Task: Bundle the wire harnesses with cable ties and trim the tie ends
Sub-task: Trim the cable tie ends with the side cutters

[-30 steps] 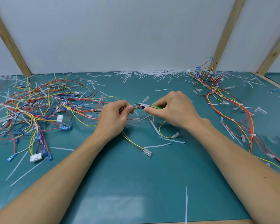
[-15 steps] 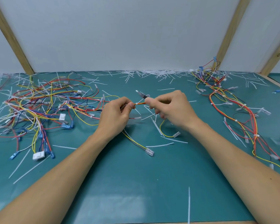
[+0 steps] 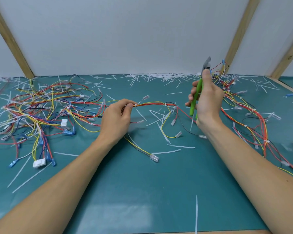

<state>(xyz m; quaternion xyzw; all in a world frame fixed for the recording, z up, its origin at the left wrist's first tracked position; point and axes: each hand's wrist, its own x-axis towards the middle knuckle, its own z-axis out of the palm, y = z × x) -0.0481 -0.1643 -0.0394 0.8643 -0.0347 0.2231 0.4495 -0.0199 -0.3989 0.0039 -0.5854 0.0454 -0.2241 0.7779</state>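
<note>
My left hand (image 3: 117,115) pinches a thin harness of red, yellow and black wires (image 3: 150,104) beside a small white cable tie on it. The harness stretches right, just above the teal mat (image 3: 142,191), to a second white tie (image 3: 166,104). My right hand (image 3: 207,97) grips green-handled cutters (image 3: 195,98) upright, their grey jaws (image 3: 207,63) pointing up, well to the right of the harness. Branch wires with clear terminals (image 3: 154,157) hang down onto the mat.
A tangled heap of loose coloured harnesses (image 3: 37,112) covers the left of the mat. Tied harnesses (image 3: 254,119) lie along the right. Cut white tie ends (image 3: 161,76) litter the back edge and middle. Whole ties (image 3: 196,215) lie near the front. Wooden struts (image 3: 12,41) frame the white wall.
My right hand has swung the cutters away from the harness, up and to the right, jaws now pointing up. My left hand keeps its pinch on the wires, now stretched out rightward.
</note>
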